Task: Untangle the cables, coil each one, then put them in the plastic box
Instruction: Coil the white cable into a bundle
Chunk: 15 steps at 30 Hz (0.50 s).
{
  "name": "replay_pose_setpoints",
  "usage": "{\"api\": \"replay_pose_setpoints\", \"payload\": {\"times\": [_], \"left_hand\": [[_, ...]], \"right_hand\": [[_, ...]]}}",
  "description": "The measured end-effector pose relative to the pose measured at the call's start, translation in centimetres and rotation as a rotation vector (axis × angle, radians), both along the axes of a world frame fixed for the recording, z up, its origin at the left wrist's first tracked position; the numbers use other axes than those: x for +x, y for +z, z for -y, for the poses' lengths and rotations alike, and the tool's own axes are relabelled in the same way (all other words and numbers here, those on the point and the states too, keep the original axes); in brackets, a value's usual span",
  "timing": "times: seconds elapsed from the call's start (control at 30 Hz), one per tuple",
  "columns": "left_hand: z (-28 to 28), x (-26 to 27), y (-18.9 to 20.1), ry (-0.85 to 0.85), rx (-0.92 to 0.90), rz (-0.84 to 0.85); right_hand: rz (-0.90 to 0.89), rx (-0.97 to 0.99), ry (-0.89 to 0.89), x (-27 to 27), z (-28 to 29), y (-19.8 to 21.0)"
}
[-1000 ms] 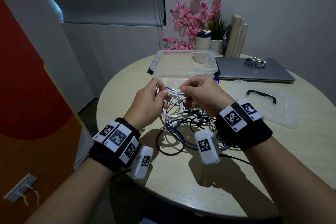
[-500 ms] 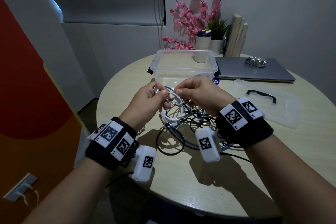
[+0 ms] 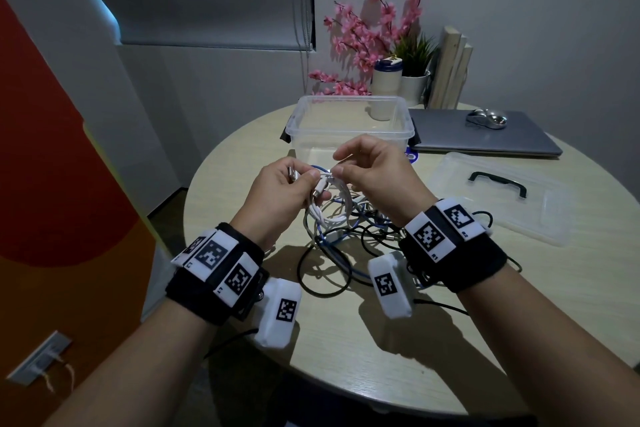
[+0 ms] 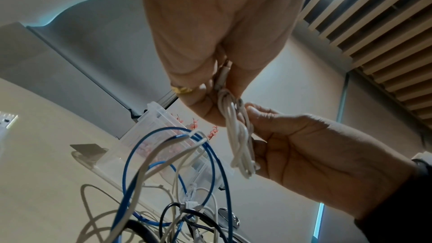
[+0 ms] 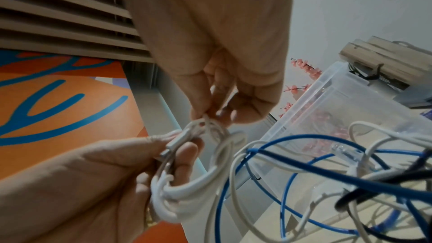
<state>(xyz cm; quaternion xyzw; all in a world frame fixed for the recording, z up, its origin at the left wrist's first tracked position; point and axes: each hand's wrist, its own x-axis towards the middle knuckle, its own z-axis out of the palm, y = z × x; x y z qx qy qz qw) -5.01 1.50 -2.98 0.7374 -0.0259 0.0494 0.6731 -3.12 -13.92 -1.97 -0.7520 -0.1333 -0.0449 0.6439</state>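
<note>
My left hand (image 3: 313, 185) grips a small coil of white cable (image 3: 329, 215) held above the table, with a silver plug (image 5: 174, 144) under its thumb. My right hand (image 3: 341, 166) pinches a strand of the same white cable (image 5: 207, 120) at the top of the coil. In the left wrist view the white loops (image 4: 240, 145) hang between both hands. Below them a tangle of blue, black and white cables (image 3: 349, 243) lies on the round table (image 3: 433, 340). The clear plastic box (image 3: 408, 130) stands open just behind the hands.
The box's clear lid (image 3: 502, 198) with a black handle lies to the right. A closed laptop (image 3: 485, 140) with a mouse (image 3: 486, 118) on it is at the back right. A cup (image 3: 386, 81), pink flowers and a potted plant stand behind the box.
Both hands have risen slightly toward the box with the white cable. The right hand's fingers have shifted from gripping the bundle to pinching one strand at the coil's top.
</note>
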Motion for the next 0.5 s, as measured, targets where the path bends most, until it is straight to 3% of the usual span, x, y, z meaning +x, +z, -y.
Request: {"api": "replay_pose_setpoints", "payload": {"times": [0.23,0.5], "left_hand": [[0.06,-0.03,-0.04,0.016,-0.067,0.002],[0.11,-0.40,0.43,-0.021,-0.172,-0.016]], "right_hand": [[0.056,-0.146,0.074,-0.14,0.03,0.14],[0.082,-0.150,0.034,-0.15,-0.22,0.07]]}}
